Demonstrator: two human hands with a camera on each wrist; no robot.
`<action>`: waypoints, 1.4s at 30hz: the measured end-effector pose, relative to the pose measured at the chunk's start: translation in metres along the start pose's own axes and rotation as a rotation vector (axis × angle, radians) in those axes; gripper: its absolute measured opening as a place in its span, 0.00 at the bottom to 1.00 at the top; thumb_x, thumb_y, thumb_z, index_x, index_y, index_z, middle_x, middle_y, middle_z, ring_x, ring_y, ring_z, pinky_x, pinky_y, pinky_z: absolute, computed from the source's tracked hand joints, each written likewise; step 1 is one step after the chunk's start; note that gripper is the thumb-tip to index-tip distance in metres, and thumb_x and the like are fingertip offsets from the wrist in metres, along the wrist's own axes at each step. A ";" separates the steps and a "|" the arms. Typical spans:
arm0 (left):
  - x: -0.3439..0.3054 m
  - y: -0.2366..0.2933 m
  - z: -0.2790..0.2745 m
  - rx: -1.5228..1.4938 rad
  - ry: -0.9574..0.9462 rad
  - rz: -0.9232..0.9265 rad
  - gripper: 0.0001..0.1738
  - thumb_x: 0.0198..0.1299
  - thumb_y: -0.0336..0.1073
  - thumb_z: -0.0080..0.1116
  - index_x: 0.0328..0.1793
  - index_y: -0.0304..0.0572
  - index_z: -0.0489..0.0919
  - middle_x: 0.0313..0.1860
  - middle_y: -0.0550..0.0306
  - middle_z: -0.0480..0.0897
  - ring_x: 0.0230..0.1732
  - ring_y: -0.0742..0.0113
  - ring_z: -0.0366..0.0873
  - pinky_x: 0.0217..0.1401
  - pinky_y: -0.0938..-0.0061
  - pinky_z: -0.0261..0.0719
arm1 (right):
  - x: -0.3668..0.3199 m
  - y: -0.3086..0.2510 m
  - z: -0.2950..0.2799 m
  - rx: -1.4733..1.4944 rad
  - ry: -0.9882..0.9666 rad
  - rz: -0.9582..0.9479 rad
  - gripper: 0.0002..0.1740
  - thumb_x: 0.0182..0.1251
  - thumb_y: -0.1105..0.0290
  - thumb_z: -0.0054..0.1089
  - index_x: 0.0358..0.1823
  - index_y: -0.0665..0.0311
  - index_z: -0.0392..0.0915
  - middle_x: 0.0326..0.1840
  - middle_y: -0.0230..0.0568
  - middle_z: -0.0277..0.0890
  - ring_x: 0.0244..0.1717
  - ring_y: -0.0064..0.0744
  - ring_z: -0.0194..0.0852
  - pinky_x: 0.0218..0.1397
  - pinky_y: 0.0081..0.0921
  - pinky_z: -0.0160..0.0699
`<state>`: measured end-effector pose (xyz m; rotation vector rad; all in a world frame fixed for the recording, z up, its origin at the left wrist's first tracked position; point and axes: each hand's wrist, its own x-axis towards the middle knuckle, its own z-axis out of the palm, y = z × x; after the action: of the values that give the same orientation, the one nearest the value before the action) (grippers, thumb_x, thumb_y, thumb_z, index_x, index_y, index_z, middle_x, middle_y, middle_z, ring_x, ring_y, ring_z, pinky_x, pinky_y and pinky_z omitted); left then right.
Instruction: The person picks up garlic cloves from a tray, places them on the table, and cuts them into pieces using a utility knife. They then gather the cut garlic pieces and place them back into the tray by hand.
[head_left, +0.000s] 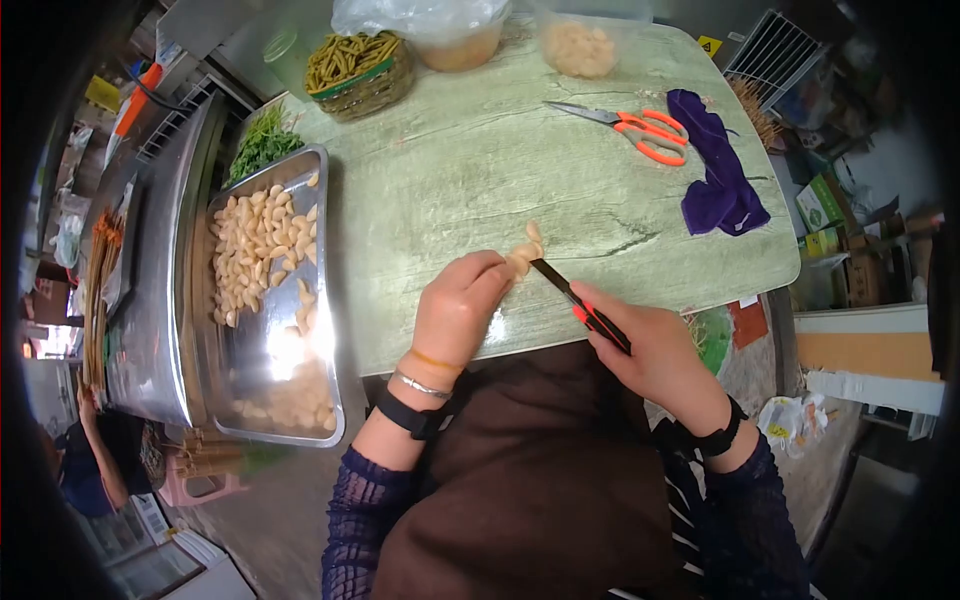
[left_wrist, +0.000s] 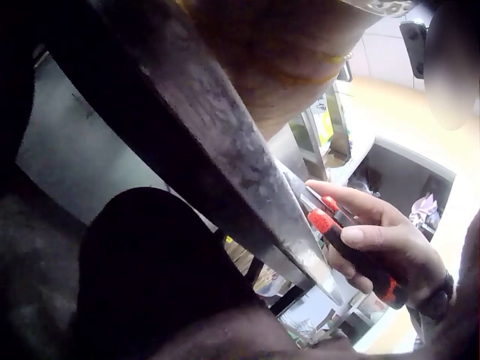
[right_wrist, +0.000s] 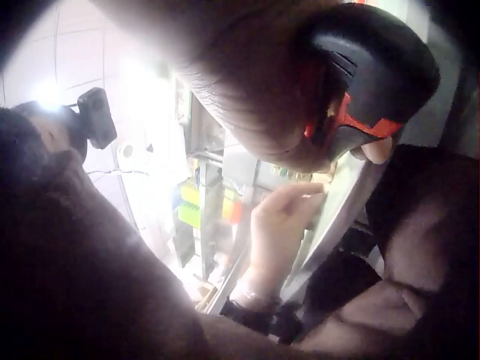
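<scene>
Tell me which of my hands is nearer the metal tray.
Your left hand is nearer: it's right of the metal tray, with its fingers at the pale cloves. Your right hand, holding the black-and-red tool, is farther right.

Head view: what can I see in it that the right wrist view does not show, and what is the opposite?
Only the head view shows the orange-handled scissors and the purple cloth.
Only the right wrist view shows the small black device near the person's head.
Both show the left hand, the right hand and the black-and-red tool it grips.
</scene>
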<state>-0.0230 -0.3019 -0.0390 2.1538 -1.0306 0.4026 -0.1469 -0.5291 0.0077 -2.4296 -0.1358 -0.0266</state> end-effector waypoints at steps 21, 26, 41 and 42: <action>-0.028 -0.007 -0.028 0.031 -0.047 -0.060 0.13 0.53 0.29 0.77 0.45 0.47 0.89 0.41 0.59 0.85 0.46 0.55 0.82 0.49 0.63 0.80 | 0.008 -0.014 0.018 0.053 -0.106 -0.047 0.31 0.72 0.66 0.65 0.76 0.48 0.74 0.36 0.44 0.85 0.35 0.50 0.86 0.37 0.43 0.81; -0.023 -0.009 -0.021 0.003 -0.034 -0.089 0.14 0.54 0.30 0.78 0.46 0.45 0.88 0.44 0.57 0.86 0.46 0.53 0.82 0.49 0.62 0.80 | 0.010 -0.016 0.017 0.058 -0.077 -0.011 0.32 0.72 0.66 0.65 0.78 0.46 0.72 0.33 0.44 0.84 0.33 0.50 0.85 0.36 0.43 0.80; -0.048 -0.015 -0.038 0.073 0.022 -0.248 0.35 0.46 0.39 0.85 0.63 0.43 0.84 0.59 0.48 0.83 0.58 0.46 0.80 0.59 0.59 0.81 | 0.016 -0.024 0.025 -0.079 -0.235 -0.070 0.32 0.71 0.67 0.66 0.77 0.48 0.73 0.38 0.39 0.87 0.35 0.47 0.86 0.38 0.39 0.82; -0.047 -0.015 -0.038 0.080 0.018 -0.241 0.35 0.46 0.39 0.85 0.62 0.43 0.84 0.60 0.48 0.83 0.58 0.46 0.80 0.59 0.59 0.81 | 0.017 -0.024 0.025 -0.126 -0.195 -0.069 0.32 0.71 0.67 0.66 0.77 0.48 0.73 0.38 0.39 0.87 0.34 0.47 0.86 0.38 0.39 0.82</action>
<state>-0.0407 -0.2424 -0.0451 2.3078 -0.7436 0.3525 -0.1330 -0.4930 0.0049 -2.5486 -0.3140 0.1765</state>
